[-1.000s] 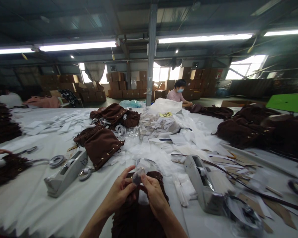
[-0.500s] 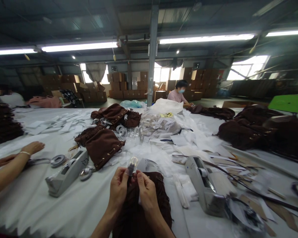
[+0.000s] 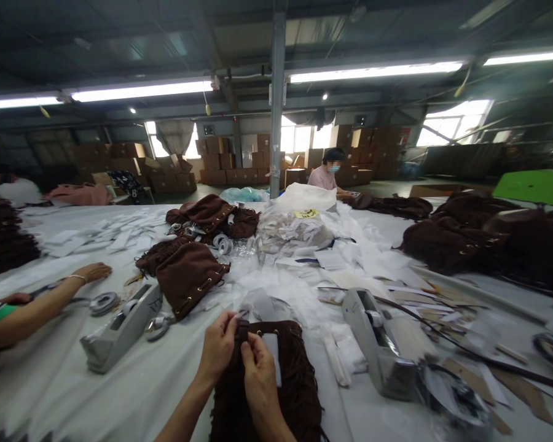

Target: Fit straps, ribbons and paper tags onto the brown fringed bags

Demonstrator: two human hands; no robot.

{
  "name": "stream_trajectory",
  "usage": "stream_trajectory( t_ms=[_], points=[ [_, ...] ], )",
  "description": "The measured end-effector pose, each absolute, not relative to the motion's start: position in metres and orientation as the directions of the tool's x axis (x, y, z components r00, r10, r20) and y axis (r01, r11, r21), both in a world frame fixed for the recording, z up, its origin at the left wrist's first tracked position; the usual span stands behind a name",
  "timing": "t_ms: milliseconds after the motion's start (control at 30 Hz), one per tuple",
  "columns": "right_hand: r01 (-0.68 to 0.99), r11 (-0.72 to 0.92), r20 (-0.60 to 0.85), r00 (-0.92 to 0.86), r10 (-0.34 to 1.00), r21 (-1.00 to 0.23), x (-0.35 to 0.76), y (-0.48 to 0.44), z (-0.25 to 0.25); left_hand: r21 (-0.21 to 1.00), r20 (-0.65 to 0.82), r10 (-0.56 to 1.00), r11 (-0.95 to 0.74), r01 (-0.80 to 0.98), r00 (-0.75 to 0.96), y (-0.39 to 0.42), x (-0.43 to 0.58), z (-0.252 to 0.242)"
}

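Observation:
A brown fringed bag (image 3: 299, 368) with gold eyelets lies before me, and a white card (image 3: 271, 356) rests on it. At its top left edge, my left hand (image 3: 220, 345) pinches the end of a brown strap (image 3: 241, 331). Something small and pale shows at the left fingertips, too small to make out. My right hand (image 3: 260, 368) is closed on the same strap just below, thumb and fingers together, partly covering the bag. Behind the bag sits a crumpled clear plastic piece (image 3: 262, 302).
Grey tape dispensers stand left (image 3: 120, 328) and right (image 3: 378, 344). Tape rolls (image 3: 104, 302), brown bags (image 3: 191, 279) and a plastic bag of paper slips (image 3: 295, 230) lie around. A co-worker's arm (image 3: 50, 304) reaches in from the left; a masked person (image 3: 325, 175) sits across.
The clear piece held up between my fingertips is no longer raised there. My right hand has moved slightly left and down, uncovering the white card. The co-worker's arm reaches farther right.

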State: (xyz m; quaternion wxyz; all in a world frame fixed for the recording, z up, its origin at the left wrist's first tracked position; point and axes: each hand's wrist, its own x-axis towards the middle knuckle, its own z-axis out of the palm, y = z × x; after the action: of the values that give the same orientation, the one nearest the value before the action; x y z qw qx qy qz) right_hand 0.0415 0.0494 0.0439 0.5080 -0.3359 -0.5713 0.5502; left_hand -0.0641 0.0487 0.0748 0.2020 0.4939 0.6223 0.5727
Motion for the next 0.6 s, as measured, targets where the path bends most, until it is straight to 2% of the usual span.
stream_trajectory(
  t_ms=[100, 200, 300, 400, 500, 567, 600],
  points=[
    [-0.191, 0.162, 0.206, -0.241, 0.948, -0.968, 0.045, 0.051, 0.044, 0.827, 0.360, 0.849, -0.098, 0.554, -0.387, 0.044, -0.065, 0.066],
    [0.012, 0.219, 0.213, -0.185, 0.959, -0.976, 0.049, 0.052, 0.044, 0.765, 0.418, 0.818, -0.082, 0.639, -0.395, 0.039, -0.065, 0.063],
    [0.210, 0.310, 0.292, -0.112, 0.950, -0.927, 0.050, 0.051, 0.042, 0.691, 0.467, 0.810, -0.084, 0.718, -0.354, 0.036, -0.067, 0.066],
    [0.286, 0.391, 0.381, -0.093, 0.920, -0.875, 0.051, 0.050, 0.042, 0.465, 0.531, 0.824, -0.086, 0.881, -0.200, 0.035, -0.067, 0.069],
    [0.280, 0.388, 0.385, -0.067, 0.921, -0.878, 0.052, 0.052, 0.046, 0.193, 0.524, 0.852, -0.100, 0.976, -0.016, 0.036, -0.061, 0.073],
    [0.159, 0.314, 0.309, -0.055, 0.950, -0.936, 0.053, 0.058, 0.049, 0.118, 0.479, 0.872, -0.182, 0.976, 0.105, 0.036, -0.059, 0.075],
    [0.046, 0.250, 0.246, -0.074, 0.966, -0.967, 0.053, 0.061, 0.050, 0.133, 0.463, 0.876, -0.218, 0.967, 0.134, 0.035, -0.059, 0.075]
  ],
)
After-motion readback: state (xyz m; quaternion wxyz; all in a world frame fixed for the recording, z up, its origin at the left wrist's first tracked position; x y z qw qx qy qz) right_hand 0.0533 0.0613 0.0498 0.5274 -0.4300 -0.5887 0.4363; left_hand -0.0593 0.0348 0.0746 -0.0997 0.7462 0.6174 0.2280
